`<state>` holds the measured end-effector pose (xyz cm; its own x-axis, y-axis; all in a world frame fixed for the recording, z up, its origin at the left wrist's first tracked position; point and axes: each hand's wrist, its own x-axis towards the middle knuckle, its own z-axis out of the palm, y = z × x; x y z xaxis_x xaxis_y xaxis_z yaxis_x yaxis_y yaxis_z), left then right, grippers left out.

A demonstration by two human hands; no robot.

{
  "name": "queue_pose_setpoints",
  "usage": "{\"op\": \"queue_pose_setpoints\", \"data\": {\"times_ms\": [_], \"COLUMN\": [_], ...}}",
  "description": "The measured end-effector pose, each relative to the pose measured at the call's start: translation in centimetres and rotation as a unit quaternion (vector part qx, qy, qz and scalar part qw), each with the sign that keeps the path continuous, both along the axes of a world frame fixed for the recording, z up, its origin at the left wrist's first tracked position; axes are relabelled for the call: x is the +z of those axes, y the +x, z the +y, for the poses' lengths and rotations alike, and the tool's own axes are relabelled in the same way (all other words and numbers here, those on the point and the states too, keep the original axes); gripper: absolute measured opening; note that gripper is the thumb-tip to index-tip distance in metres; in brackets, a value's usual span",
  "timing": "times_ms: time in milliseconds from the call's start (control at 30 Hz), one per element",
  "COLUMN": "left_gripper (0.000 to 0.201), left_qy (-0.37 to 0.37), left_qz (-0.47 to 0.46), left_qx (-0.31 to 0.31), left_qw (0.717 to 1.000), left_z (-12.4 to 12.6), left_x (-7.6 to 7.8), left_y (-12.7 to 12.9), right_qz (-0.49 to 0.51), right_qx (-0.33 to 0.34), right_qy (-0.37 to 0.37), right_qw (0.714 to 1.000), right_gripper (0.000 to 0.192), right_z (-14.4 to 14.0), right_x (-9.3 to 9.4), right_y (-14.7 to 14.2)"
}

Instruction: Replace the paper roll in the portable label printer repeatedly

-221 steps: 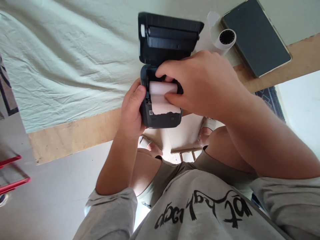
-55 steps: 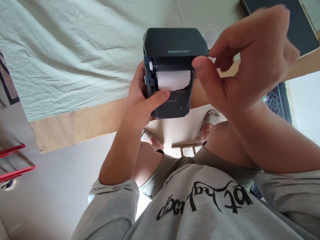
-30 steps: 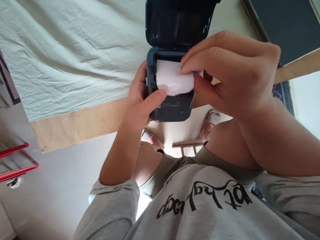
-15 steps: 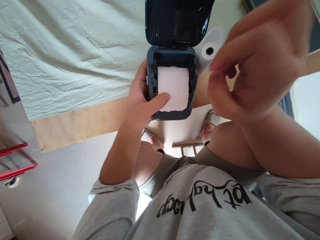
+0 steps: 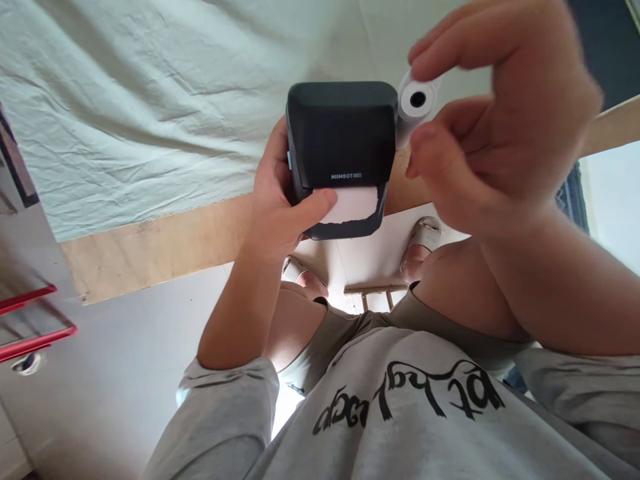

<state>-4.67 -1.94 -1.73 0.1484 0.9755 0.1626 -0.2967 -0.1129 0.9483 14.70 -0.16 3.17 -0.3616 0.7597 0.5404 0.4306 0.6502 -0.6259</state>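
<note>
My left hand [image 5: 285, 193] holds a dark label printer [image 5: 345, 133] at its left side, over the table's front edge. The printer's lid is down, with a brand name near its lower edge. A strip of white paper [image 5: 353, 205] with a ragged end comes out below the lid, and my left thumb presses on it. Right of the printer is a white paper roll [image 5: 416, 107] with a black core hole. My right hand [image 5: 505, 120] is raised beside that roll, thumb and fingers apart, with nothing seen between them.
A pale green cloth [image 5: 150, 120] covers the table, leaving a bare wooden edge [image 5: 165, 247] along the front. Red-edged racks [image 5: 37, 343] stand at the lower left. A dark flat object [image 5: 607, 53] lies at the far right. My legs and feet are below the edge.
The printer's lid has swung down from upright and now covers the paper bay. My right hand has moved slightly left and its fingers have spread. My left hand keeps its hold.
</note>
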Motion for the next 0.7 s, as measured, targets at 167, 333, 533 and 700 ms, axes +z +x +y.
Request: {"op": "queue_pose_setpoints", "data": {"times_ms": [167,333,533,700], "left_gripper": [0.049,0.042,0.043,0.038], "left_qy": [-0.011,-0.057,-0.036,-0.041], "left_qz": [-0.03,-0.014,-0.024,-0.003], "left_qx": [0.022,0.028,0.025,0.05], "left_qw": [0.999,0.998,0.999,0.998], "left_z": [0.0,-0.4,-0.2,-0.2], "left_x": [0.3,1.1,0.6,0.4], "left_y": [0.6,0.7,0.7,1.2], "right_qz": [-0.052,-0.031,-0.032,-0.028], "right_qx": [0.057,0.038,0.037,0.024], "right_qy": [0.011,0.004,-0.071,-0.078], "right_qw": [0.997,0.999,0.996,0.996], "right_gripper": [0.025,0.022,0.027,0.026], "right_z": [-0.1,-0.3,-0.3,-0.1], "right_x": [-1.3,-1.8,-1.6,-1.8], "right_y": [-0.9,-1.8,-2.2,-2.3]}}
